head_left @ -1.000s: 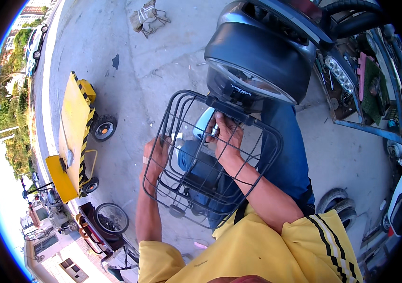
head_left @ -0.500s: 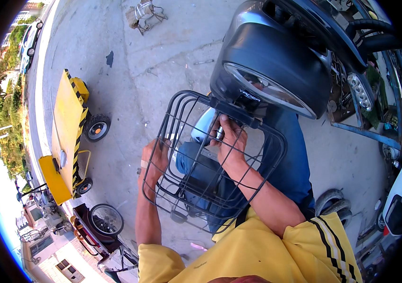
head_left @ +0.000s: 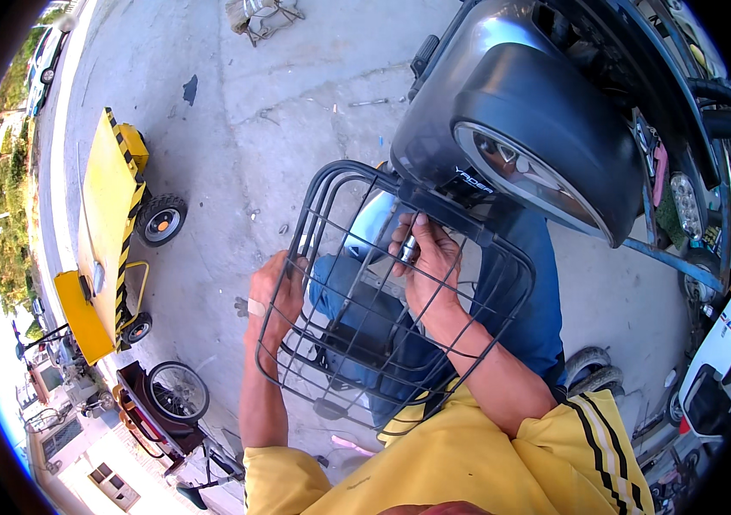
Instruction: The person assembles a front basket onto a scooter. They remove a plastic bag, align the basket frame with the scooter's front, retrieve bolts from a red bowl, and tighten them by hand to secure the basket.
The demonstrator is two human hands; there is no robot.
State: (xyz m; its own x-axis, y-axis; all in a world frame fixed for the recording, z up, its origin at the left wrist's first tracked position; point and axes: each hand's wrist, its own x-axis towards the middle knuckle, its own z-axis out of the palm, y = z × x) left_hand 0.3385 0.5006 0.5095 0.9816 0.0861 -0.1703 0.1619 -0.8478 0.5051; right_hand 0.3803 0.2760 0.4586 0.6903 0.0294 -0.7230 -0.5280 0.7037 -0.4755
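A black wire basket (head_left: 328,407) sits in front of me, its dark mounting bar (head_left: 447,208) up against the front of a dark grey scooter (head_left: 520,112). My left hand (head_left: 279,290) is closed around the wires at the basket's left side; its fingertips are partly hidden. Seen through the wires, my right hand (head_left: 434,264) is inside the basket, just below the mounting bar. Its thumb and fingers pinch a short silver metal cylinder (head_left: 408,250), which looks like a socket. A pale blue curved panel (head_left: 371,227) shows behind the wires.
A yellow flat cart (head_left: 108,223) with striped edges stands at left, near a dark red wheeled vehicle (head_left: 155,403). Tyres (head_left: 593,369) lie at right, beside a blue metal frame (head_left: 674,264). A tied bundle (head_left: 258,17) lies on the far ground.
The view has shifted a little, so the scooter appears farther right and the cart farther left. Both hands keep their places at the basket, the right one still pinching the silver cylinder.
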